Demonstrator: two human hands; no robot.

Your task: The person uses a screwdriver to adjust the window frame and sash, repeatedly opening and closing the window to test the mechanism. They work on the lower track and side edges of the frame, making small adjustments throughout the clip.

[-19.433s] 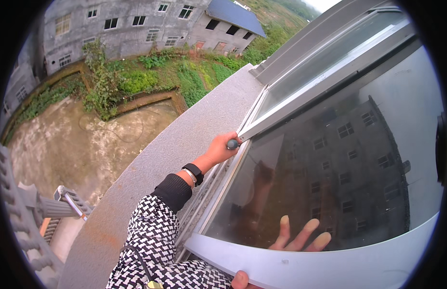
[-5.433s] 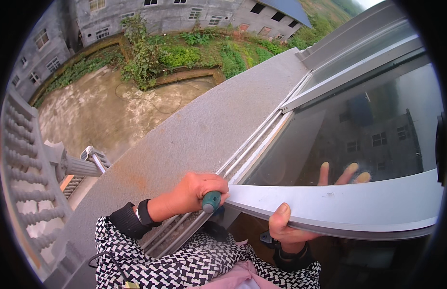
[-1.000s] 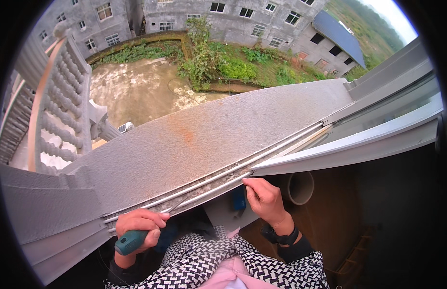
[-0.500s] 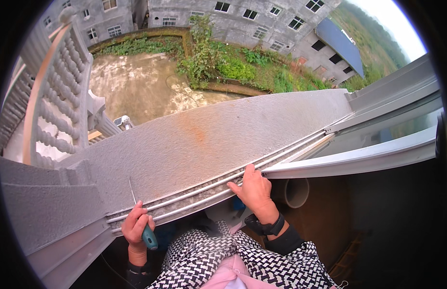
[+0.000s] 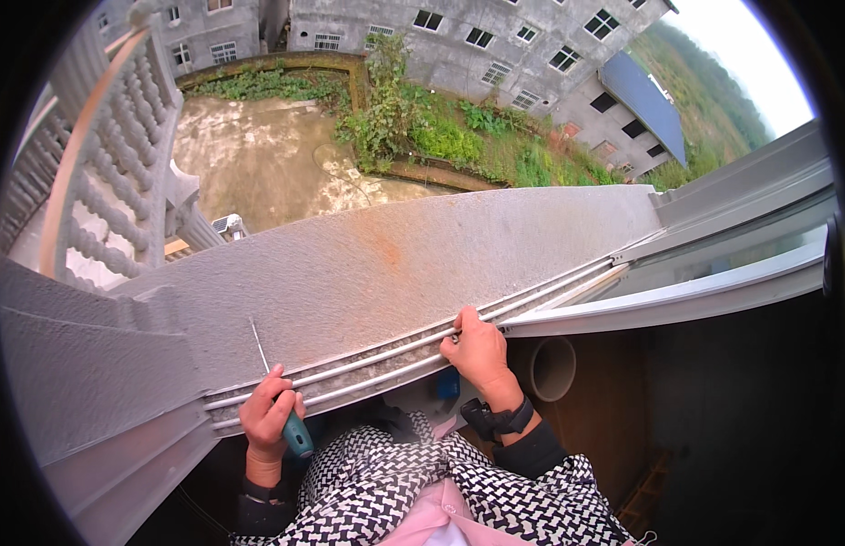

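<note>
L hand [image 5: 270,423] grips screwdriver [image 5: 298,437] w/ curled fingers, shaft [image 5: 260,347] tipped over sill [image 5: 322,287], prob. clearing track [image 5: 377,369] for R hand [image 5: 484,357], fingers bent, hold unclear.

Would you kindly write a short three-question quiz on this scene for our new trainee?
1. True or false: the left hand holds a green-handled tool.
2. The tool's thin shaft points: A) back toward the person's chest; B) outward over the grey ledge; C) at the window glass.
3. Fill in: the near end of the white window frame is closest to the person's ____.

Key: 1. true; 2. B; 3. right hand.
</note>
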